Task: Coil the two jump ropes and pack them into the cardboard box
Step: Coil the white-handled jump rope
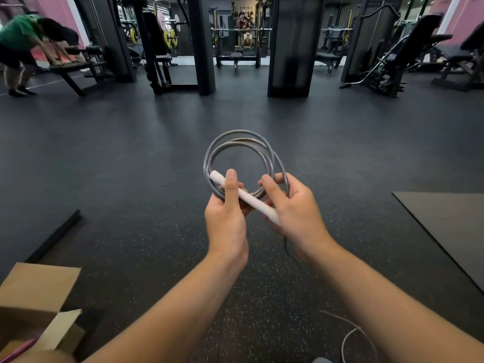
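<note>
A grey jump rope (pixel 237 142) is wound into several loops in front of me, above the dark gym floor. My left hand (pixel 227 213) pinches the coil together with its white handle (pixel 246 197), thumb on top. My right hand (pixel 293 210) grips the lower end of that handle and the right side of the coil. A loose tail of the rope (pixel 351 334) trails on the floor at the lower right. The open cardboard box (pixel 39 292) stands at the lower left, with a pink strip (pixel 19 349) showing inside it; I cannot tell whether that is the other rope.
A dark mat (pixel 450 226) lies on the floor to the right. A black bar (pixel 55 237) lies on the floor to the left. Weight machines (pixel 288 48) and benches stand at the back. A person in a green top (pixel 21 48) bends over a bench at the far left.
</note>
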Demonstrator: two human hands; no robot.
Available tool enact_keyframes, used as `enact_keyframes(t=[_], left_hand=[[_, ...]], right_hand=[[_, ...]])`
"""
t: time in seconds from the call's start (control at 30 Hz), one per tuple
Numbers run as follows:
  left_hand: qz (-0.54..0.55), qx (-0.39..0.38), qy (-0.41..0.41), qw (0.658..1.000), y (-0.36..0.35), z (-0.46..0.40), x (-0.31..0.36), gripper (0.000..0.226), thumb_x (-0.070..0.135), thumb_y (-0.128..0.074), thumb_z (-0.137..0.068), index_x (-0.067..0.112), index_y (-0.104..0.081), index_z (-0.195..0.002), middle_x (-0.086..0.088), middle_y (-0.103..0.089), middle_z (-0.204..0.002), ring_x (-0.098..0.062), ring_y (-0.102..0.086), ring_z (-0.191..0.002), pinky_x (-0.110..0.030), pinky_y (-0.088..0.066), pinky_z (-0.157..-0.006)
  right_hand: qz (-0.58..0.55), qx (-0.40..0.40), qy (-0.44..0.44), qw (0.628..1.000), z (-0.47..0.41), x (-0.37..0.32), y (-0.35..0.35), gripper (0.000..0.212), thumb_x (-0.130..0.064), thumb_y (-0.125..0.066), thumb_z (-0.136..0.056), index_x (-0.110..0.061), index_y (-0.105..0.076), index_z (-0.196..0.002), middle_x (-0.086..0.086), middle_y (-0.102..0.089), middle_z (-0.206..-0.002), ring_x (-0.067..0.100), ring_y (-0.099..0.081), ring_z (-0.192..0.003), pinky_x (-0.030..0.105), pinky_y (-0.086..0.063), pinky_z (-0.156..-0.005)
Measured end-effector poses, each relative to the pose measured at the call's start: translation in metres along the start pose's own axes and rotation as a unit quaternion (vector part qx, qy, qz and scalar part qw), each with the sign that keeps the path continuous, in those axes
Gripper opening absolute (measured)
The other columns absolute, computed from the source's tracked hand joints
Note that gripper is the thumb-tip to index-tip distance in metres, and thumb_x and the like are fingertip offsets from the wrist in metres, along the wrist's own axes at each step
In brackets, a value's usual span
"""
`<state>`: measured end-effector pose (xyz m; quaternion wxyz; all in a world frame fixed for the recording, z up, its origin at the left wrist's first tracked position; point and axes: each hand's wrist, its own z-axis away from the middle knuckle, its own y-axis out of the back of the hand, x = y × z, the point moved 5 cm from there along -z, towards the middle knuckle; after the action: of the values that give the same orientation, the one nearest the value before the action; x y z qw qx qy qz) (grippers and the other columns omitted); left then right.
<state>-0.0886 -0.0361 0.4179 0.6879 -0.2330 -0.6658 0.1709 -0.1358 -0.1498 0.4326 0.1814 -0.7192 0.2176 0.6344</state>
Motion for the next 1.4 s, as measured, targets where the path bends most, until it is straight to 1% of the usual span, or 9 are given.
enact_keyframes(t=[0.23, 0.5, 0.6, 0.67, 0.87, 1.0, 1.1, 1.17, 1.4], left_hand=[[-0.048, -0.016, -0.053, 0.997, 0.005, -0.001, 0.006, 0.039, 0.044, -0.056, -0.101, 0.007, -0.059, -0.088, -0.033, -0.066, -0.08, -0.016, -0.045, -0.042, -0.028, -0.04, -0.043], [-0.085, -0.073, -0.044, 0.993, 0.002, -0.005, 0.012, 0.035, 0.041, -0.068, -0.09, 0.006, -0.067, -0.086, -0.005, -0.068, -0.068, -0.018, -0.068, -0.063, -0.031, -0.057, -0.065], [-0.096, -0.165, 0.013, 0.981, -0.001, -0.02, 0.018, 0.03, 0.03, -0.075, -0.086, 0.008, -0.063, -0.103, -0.002, -0.07, -0.075, -0.02, -0.071, -0.074, -0.037, -0.06, -0.075], [-0.151, -0.215, 0.03, 0.964, 0.002, -0.033, 0.024, 0.054, 0.027, -0.084, -0.079, 0.012, -0.056, -0.123, 0.001, -0.073, -0.082, -0.02, -0.074, -0.077, -0.041, -0.058, -0.082], [-0.475, -0.337, -0.067, 0.81, 0.008, -0.051, 0.056, 0.095, 0.054, -0.091, -0.062, 0.043, -0.041, -0.143, 0.01, -0.064, -0.124, -0.009, -0.069, -0.109, -0.033, -0.054, -0.097], [-0.662, -0.409, -0.125, 0.615, -0.011, -0.026, 0.057, 0.084, 0.053, -0.089, -0.068, 0.04, -0.05, -0.141, 0.019, -0.06, -0.13, 0.001, -0.055, -0.118, -0.019, -0.041, -0.099], [-0.722, -0.406, -0.139, 0.543, -0.022, -0.005, 0.038, 0.065, 0.054, -0.088, -0.067, 0.038, -0.058, -0.122, 0.016, -0.069, -0.112, -0.011, -0.064, -0.1, -0.035, -0.054, -0.088], [-0.732, -0.4, -0.102, 0.543, -0.022, -0.003, 0.03, 0.057, 0.053, -0.088, -0.067, 0.034, -0.058, -0.112, 0.013, -0.07, -0.102, -0.015, -0.064, -0.089, -0.037, -0.055, -0.079], [-0.649, -0.391, -0.014, 0.653, -0.007, -0.018, 0.026, 0.038, 0.052, -0.088, -0.068, 0.027, -0.075, -0.092, 0.0, -0.075, -0.083, -0.022, -0.069, -0.082, -0.038, -0.052, -0.07]], right_hand=[[-0.1, -0.067, -0.059, 0.991, 0.028, -0.004, -0.019, 0.022, -0.039, -0.058, -0.102, -0.019, -0.055, -0.111, 0.012, -0.067, -0.073, 0.009, -0.048, -0.043, 0.023, -0.032, -0.037], [-0.081, -0.012, -0.064, 0.995, 0.012, -0.001, -0.003, 0.027, -0.038, -0.061, -0.1, -0.011, -0.062, -0.102, 0.006, -0.059, -0.056, 0.011, -0.038, -0.037, 0.02, -0.026, -0.035], [0.006, -0.022, -0.022, 0.999, -0.004, -0.009, 0.013, 0.025, -0.033, -0.066, -0.098, -0.009, -0.062, -0.093, 0.004, -0.058, -0.051, 0.014, -0.038, -0.039, 0.02, -0.028, -0.036], [0.09, -0.042, 0.014, 0.995, -0.013, -0.015, 0.026, 0.024, -0.03, -0.068, -0.097, -0.009, -0.062, -0.085, 0.005, -0.06, -0.052, 0.012, -0.04, -0.037, 0.02, -0.03, -0.037], [0.338, -0.197, 0.098, 0.915, -0.021, -0.019, 0.036, 0.023, -0.03, -0.075, -0.091, -0.02, -0.062, -0.075, -0.006, -0.057, -0.056, 0.003, -0.052, -0.045, 0.022, -0.041, -0.051], [0.434, -0.254, 0.108, 0.858, -0.013, -0.008, 0.023, 0.027, -0.036, -0.078, -0.087, -0.025, -0.059, -0.071, -0.009, -0.061, -0.057, 0.0, -0.051, -0.05, 0.02, -0.04, -0.053], [0.412, -0.264, 0.104, 0.866, -0.011, -0.011, 0.018, 0.027, -0.034, -0.079, -0.085, -0.027, -0.059, -0.069, -0.01, -0.062, -0.06, -0.001, -0.055, -0.052, 0.017, -0.041, -0.053], [0.392, -0.266, 0.09, 0.876, -0.012, -0.012, 0.02, 0.022, -0.032, -0.082, -0.082, -0.028, -0.064, -0.071, -0.01, -0.064, -0.061, 0.0, -0.058, -0.053, 0.019, -0.043, -0.055], [0.251, -0.226, 0.046, 0.94, -0.016, -0.015, 0.029, 0.037, -0.039, -0.082, -0.084, -0.019, -0.053, -0.097, 0.001, -0.071, -0.067, 0.008, -0.054, -0.053, 0.025, -0.042, -0.056]])
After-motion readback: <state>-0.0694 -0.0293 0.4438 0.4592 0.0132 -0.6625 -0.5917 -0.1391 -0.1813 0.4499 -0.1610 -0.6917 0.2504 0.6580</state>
